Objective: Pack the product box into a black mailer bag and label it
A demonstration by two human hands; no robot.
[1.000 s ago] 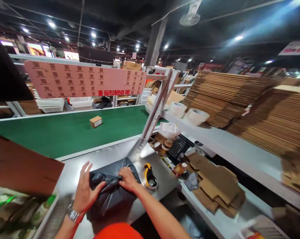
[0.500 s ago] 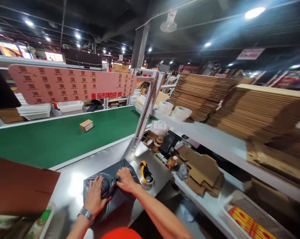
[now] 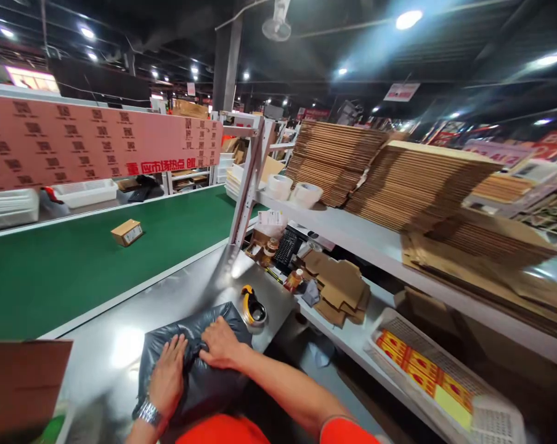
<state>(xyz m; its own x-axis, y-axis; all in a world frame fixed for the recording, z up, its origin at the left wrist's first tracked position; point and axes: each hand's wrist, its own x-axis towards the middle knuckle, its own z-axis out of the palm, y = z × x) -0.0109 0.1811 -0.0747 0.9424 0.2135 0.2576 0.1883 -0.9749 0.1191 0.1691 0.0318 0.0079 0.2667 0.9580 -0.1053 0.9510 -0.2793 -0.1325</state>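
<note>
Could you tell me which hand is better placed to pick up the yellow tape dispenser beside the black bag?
Right hand: it lies nearest the tape dispenser; left hand presses the black bag farther away.
</note>
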